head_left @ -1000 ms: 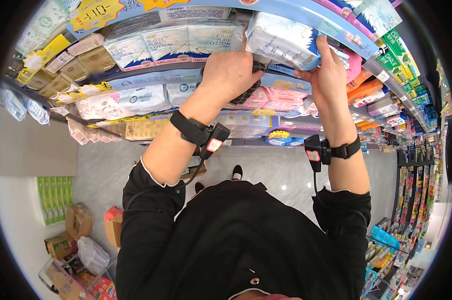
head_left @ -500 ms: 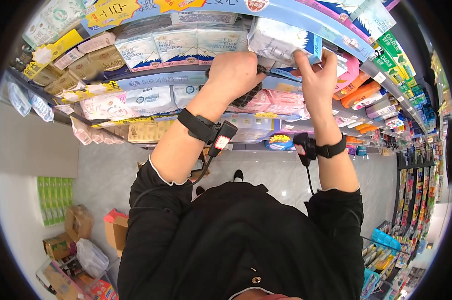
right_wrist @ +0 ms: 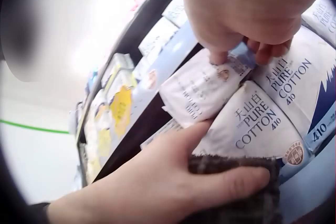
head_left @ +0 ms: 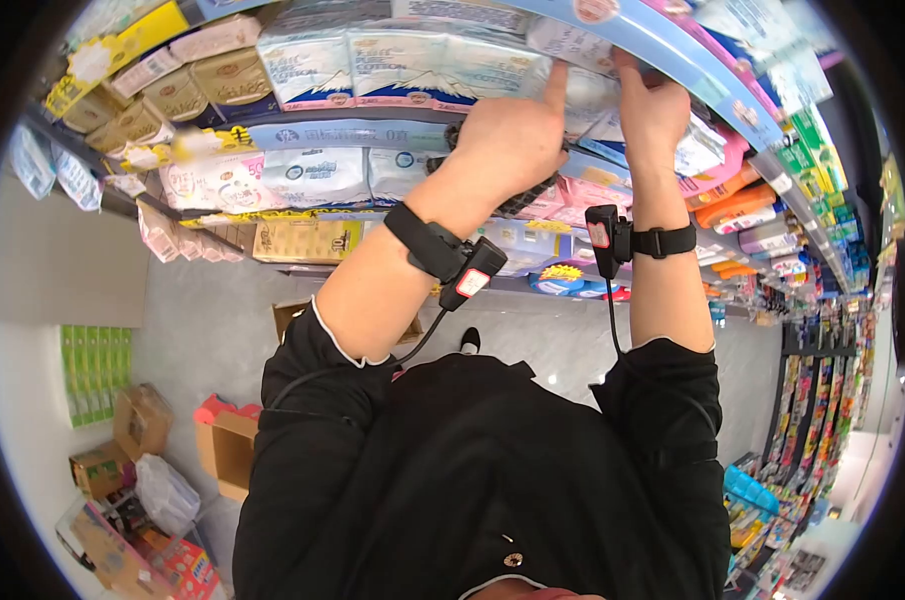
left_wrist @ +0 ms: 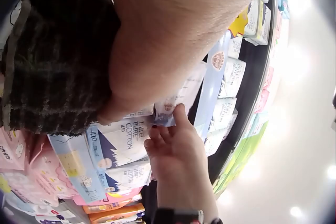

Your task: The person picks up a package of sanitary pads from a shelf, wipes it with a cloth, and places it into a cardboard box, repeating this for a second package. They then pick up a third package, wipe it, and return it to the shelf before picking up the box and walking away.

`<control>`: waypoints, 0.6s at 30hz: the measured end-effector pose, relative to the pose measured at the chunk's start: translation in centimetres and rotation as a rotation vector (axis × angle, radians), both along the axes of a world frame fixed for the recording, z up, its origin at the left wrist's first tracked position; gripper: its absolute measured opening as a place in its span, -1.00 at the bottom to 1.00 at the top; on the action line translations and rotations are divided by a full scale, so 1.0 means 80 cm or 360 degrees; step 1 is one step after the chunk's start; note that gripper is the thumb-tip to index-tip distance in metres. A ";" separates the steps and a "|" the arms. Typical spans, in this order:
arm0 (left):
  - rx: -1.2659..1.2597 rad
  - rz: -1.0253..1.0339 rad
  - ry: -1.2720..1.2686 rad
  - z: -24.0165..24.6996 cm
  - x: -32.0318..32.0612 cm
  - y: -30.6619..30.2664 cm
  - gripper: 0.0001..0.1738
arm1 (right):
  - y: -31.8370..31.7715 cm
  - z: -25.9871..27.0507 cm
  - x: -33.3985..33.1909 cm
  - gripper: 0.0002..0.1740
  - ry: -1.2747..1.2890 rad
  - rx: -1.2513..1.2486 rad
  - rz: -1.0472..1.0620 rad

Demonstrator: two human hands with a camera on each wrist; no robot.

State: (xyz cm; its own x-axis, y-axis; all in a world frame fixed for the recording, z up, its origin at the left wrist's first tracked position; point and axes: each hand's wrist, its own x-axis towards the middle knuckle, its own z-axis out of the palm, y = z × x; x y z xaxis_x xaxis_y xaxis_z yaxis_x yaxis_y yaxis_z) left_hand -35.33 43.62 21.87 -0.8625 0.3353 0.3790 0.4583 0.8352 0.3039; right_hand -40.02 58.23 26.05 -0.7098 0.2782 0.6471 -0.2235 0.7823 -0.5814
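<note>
- Hands are up at 12 o'clock: your left hand (head_left: 508,140) clutches a dark checked cloth (left_wrist: 58,61) in its palm, index finger straight against the tissue pack (right_wrist: 202,90).
- Your right hand (head_left: 653,110), at 1 o'clock of the left, pinches that pack's near end with curled fingertips.
- Tissue pack sits tilted just under the blue shelf edge (head_left: 708,80), resting on the Pure Cotton packs (right_wrist: 262,124) stacked there.
- Expect it to be light, soft and squashy, with slick film wrap; take it by the broad sides with spread fingers, since a pinched corner will likely slip or crumple.
</note>
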 end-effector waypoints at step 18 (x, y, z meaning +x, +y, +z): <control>0.0151 -0.0105 -0.0002 -0.008 -0.009 -0.001 -0.21 | -0.014 -0.034 0.060 -0.46 0.0509 0.0902 0.0587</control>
State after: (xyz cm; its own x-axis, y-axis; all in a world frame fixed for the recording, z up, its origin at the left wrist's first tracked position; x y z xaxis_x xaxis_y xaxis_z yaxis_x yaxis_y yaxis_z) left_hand -36.09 43.50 21.24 -0.8404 0.3537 0.4106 0.5106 0.7708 0.3810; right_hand -35.25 57.11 23.36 -0.4458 -0.3792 0.8109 -0.6197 0.7844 0.0261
